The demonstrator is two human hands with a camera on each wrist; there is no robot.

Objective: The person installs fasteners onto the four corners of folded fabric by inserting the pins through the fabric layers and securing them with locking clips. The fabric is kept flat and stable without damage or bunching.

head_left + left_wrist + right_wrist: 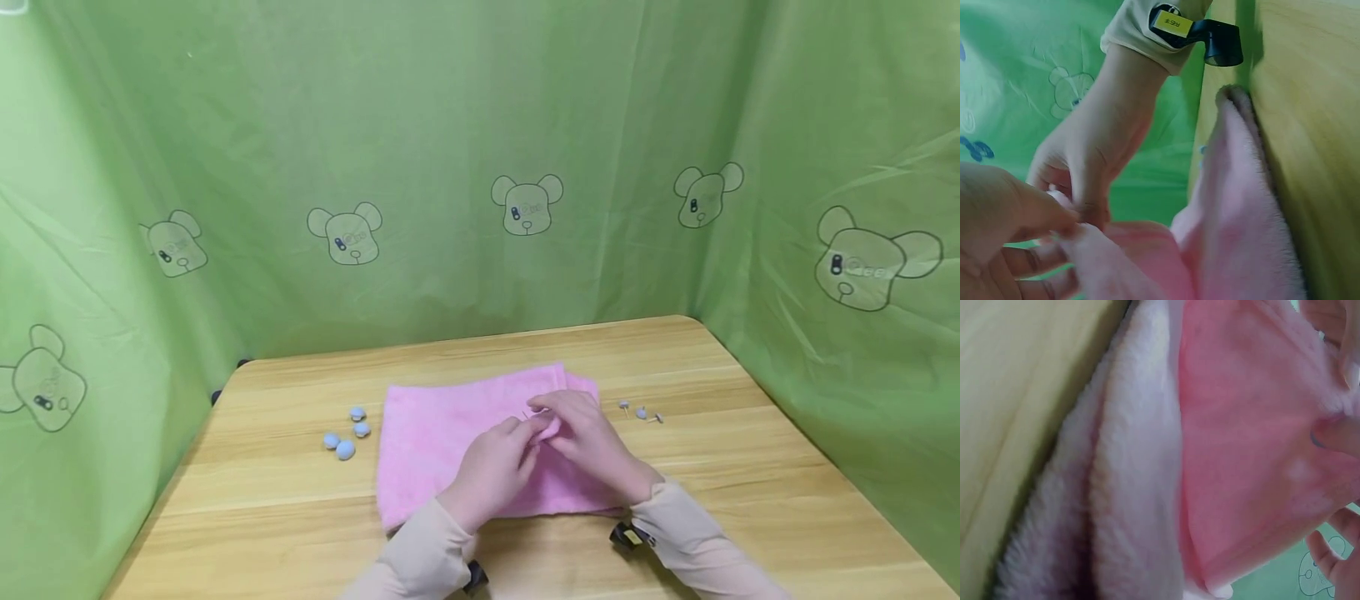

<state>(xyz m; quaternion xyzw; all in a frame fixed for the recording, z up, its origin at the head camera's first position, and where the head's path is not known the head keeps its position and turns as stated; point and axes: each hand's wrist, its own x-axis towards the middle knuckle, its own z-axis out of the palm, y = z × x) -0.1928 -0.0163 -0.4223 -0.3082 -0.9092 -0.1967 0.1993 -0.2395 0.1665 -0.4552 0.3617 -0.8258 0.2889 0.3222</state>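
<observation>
A pink fleecy cloth lies folded on the table, one part lifted between the two hands. My left hand pinches this raised part between thumb and fingers, also seen in the left wrist view, where the left hand is at lower left. Close against it, my right hand grips the same fold from the right. A thin pin tip shows just above the left fingers; the rest of it is hidden. In the right wrist view a thumb presses on the raised cloth.
Several pale blue round caps lie left of the cloth. To its right are three blue-headed pins. The wooden table is surrounded by green curtains printed with bear faces.
</observation>
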